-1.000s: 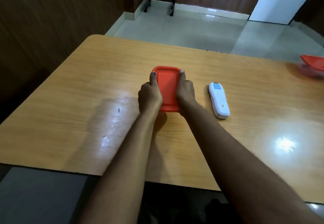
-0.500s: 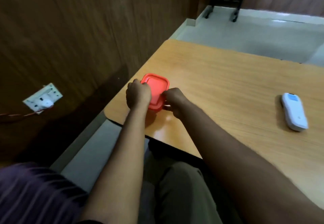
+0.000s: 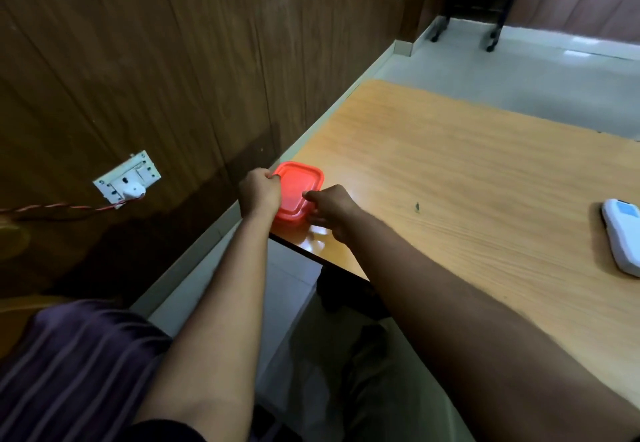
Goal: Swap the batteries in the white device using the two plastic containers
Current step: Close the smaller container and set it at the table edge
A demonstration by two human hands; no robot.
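Dark wood-panelled wall [image 3: 173, 61] at 10 o'clock, socket plate [image 3: 126, 178] on it; pale glossy floor [image 3: 519, 67] at 1 o'clock.

- My left hand [image 3: 259, 192] grips the left edge of the red-lidded container [image 3: 298, 189] at the table [image 3: 467, 171] corner.
- My right hand [image 3: 330, 208] touches its right side.
- The white device [image 3: 621, 234] lies well apart, far right.

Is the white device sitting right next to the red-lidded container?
No, the white device lies far off at the table's right edge, while the red-lidded container sits at the near left corner.
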